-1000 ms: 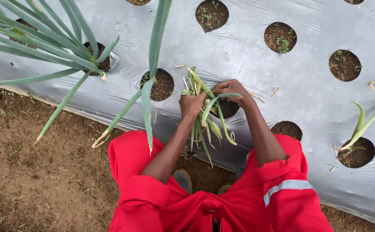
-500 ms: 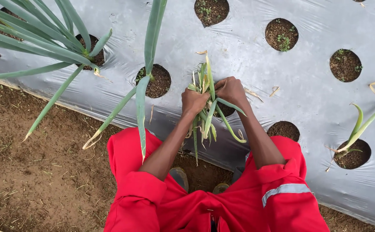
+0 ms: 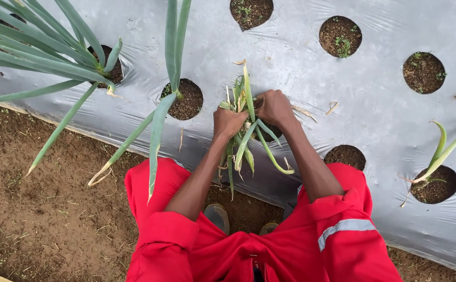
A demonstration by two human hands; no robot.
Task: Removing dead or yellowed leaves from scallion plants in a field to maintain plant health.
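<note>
Holding: both hands are wrapped tight around one small onion plant (image 3: pixel 242 112) in the middle of the frame.
Left hand: the left hand (image 3: pixel 229 122) is closed around the bunch of leaves from the left side.
Right hand: the right hand (image 3: pixel 275 107) is closed on the same bunch from the right side, a little higher in the frame.
Onion plant: its green and yellow leaves stick up above the fists and hang down below them, and some bend to the lower right. It sits over a planting hole (image 3: pixel 269 130) that the hands mostly hide.
Plastic sheet: a grey plastic sheet (image 3: pixel 374 120) covers the bed across the top and right of the frame. It has round holes with dark soil in them.
Big onion plants: tall green onion plants (image 3: pixel 55 57) grow from holes in the upper left, and their long leaves reach down over the dirt.
Small plant: a small bent plant (image 3: pixel 439 156) grows from a hole at the right edge.
Ground: brown bare soil (image 3: pixel 39 209) fills the lower left.
Clothes: the person wears red work clothes (image 3: pixel 249 250) with a grey stripe, at the bottom of the frame.
</note>
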